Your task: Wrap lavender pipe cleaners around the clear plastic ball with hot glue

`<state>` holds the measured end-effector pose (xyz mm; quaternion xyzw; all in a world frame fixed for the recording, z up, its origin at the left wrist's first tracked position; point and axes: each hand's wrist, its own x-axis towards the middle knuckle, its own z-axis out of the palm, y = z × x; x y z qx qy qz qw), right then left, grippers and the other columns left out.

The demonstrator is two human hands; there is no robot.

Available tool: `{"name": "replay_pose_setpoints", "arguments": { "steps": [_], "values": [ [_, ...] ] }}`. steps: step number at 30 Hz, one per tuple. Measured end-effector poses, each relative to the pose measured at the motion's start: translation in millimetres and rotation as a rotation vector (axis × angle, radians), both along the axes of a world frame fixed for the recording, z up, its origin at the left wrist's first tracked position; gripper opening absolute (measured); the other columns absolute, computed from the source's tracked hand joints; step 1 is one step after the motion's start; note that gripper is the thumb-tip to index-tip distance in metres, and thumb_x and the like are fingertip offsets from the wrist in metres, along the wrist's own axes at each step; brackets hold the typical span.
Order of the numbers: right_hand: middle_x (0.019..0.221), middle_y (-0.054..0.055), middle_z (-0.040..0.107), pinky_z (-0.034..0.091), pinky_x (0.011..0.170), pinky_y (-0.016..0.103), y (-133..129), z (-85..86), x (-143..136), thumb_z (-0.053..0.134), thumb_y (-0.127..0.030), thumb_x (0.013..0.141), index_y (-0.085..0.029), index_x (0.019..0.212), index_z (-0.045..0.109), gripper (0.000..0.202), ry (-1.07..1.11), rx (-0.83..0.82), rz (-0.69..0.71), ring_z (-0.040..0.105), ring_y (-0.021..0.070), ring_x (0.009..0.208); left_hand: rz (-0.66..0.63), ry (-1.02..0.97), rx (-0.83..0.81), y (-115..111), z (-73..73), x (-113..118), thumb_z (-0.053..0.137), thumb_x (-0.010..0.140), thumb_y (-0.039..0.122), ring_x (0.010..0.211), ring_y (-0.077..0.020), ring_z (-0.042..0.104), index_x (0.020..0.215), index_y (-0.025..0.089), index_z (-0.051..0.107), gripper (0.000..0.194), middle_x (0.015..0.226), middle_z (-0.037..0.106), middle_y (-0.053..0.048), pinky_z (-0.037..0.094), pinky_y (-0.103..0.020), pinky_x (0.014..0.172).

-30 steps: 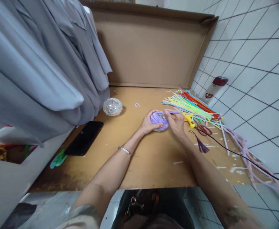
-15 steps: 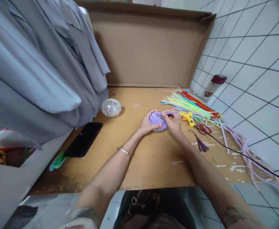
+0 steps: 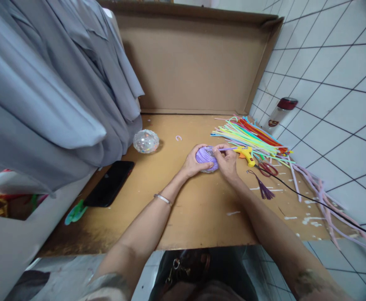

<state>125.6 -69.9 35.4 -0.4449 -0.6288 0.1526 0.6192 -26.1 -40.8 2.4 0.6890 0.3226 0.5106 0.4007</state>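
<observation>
Purple-wrapped ball (image 3: pixel 204 156) held just above or on the counter (image 3: pixel 198 213), near its middle; contact below cannot be told. Your left hand (image 3: pixel 191 163) is partly closed around the ball's left side, thumb across the front; your right hand (image 3: pixel 228 165) has its fingertips pinched on a purple strand (image 3: pixel 229 149) at the ball's upper right, the other fingers curled.

Step in hand, as judged: guiding the strand against the wrapped face; a greyish patch shows between the purple rows and your right fingers. Any further laying calls for a steady left hold, light tension on the strand and close seating beside the last row; a slack pinch could let it lift.

Outward: yellow glue gun (image 3: pixel 248 156) just right of the strand's far end, contact unclear; red-handled scissors (image 3: pixel 268 169) beyond; purple tassel (image 3: pixel 265 190) nearer you; pipe cleaner bundle (image 3: pixel 253 137) behind; clear faceted ball (image 3: pixel 146 141) well apart, left.
</observation>
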Motion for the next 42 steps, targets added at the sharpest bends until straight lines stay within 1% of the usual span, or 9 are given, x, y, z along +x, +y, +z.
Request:
{"name": "replay_pose_setpoints", "arguments": {
  "steps": [5,9,14,20,29,33,36,42],
  "values": [
    [0.072,0.0,0.06,0.046,0.068,0.031,1.1,-0.5,0.9,0.058,-0.038,0.083,-0.023,0.072,0.06,0.019,-0.011,0.019,0.006,0.057,0.0167,0.07,0.018,0.028,0.026,-0.4,-0.1,-0.4,0.086,0.059,0.041,0.109,-0.0237,0.065,0.122,0.019,0.058,0.072,0.119,0.067,-0.007,0.053,-0.035,0.097],
    [0.073,0.001,0.062,0.047,0.069,0.032,1.0,-0.6,1.3,0.059,-0.037,0.083,-0.023,0.072,0.06,0.018,-0.039,0.029,0.012,0.058,0.0174,0.071,0.011,0.018,0.014,-0.1,-0.5,-0.1,0.086,0.059,0.041,0.108,-0.0232,0.065,0.122,0.019,0.058,0.073,0.119,0.068,-0.006,0.053,-0.034,0.096],
    [0.074,0.001,0.062,0.048,0.071,0.033,0.3,-0.4,1.4,0.058,-0.036,0.085,-0.023,0.073,0.06,0.018,-0.073,0.05,0.021,0.059,0.0181,0.073,0.018,0.028,0.031,-0.5,0.2,-0.4,0.084,0.06,0.042,0.11,-0.0238,0.065,0.122,0.017,0.057,0.073,0.12,0.068,-0.008,0.053,-0.035,0.098],
    [0.074,0.001,0.061,0.047,0.073,0.034,0.9,-1.7,1.2,0.059,-0.033,0.083,-0.023,0.073,0.061,0.015,-0.087,0.058,0.037,0.059,0.0192,0.075,0.01,0.019,0.018,-0.8,1.0,-1.5,0.085,0.06,0.04,0.111,-0.024,0.065,0.122,0.018,0.057,0.072,0.121,0.068,-0.008,0.053,-0.036,0.099],
    [0.075,0.001,0.061,0.046,0.075,0.035,0.9,-2.7,2.5,0.058,-0.034,0.084,-0.024,0.074,0.06,0.014,-0.139,0.066,0.039,0.058,0.02,0.077,-0.001,-0.017,-0.014,0.5,-0.2,-1.1,0.087,0.058,0.039,0.109,-0.0238,0.065,0.12,0.018,0.059,0.072,0.119,0.068,-0.007,0.052,-0.036,0.098],
    [0.076,0.002,0.059,0.045,0.075,0.035,-0.4,-3.3,2.1,0.057,-0.033,0.085,-0.024,0.074,0.06,0.014,-0.157,0.082,0.04,0.058,0.0205,0.078,0.003,-0.003,0.0,0.5,0.5,-1.5,0.087,0.059,0.039,0.111,-0.0244,0.064,0.121,0.018,0.059,0.071,0.12,0.068,-0.008,0.051,-0.037,0.101],
    [0.076,0.002,0.059,0.044,0.076,0.035,-0.5,-3.8,2.0,0.057,-0.032,0.086,-0.024,0.074,0.06,0.014,-0.164,0.089,0.039,0.057,0.0206,0.078,0.031,0.024,0.043,1.6,-0.8,-1.9,0.087,0.06,0.04,0.113,-0.0257,0.064,0.121,0.019,0.06,0.07,0.122,0.066,-0.009,0.05,-0.04,0.103],
    [0.076,0.002,0.059,0.044,0.077,0.036,0.4,-4.3,2.8,0.057,-0.033,0.086,-0.024,0.074,0.059,0.015,-0.179,0.102,0.031,0.057,0.0209,0.079,0.148,0.086,0.26,4.9,-4.9,-2.2,0.087,0.062,0.042,0.122,-0.0279,0.06,0.117,0.021,0.064,0.063,0.126,0.062,-0.011,0.045,-0.047,0.11]
  ]
}}
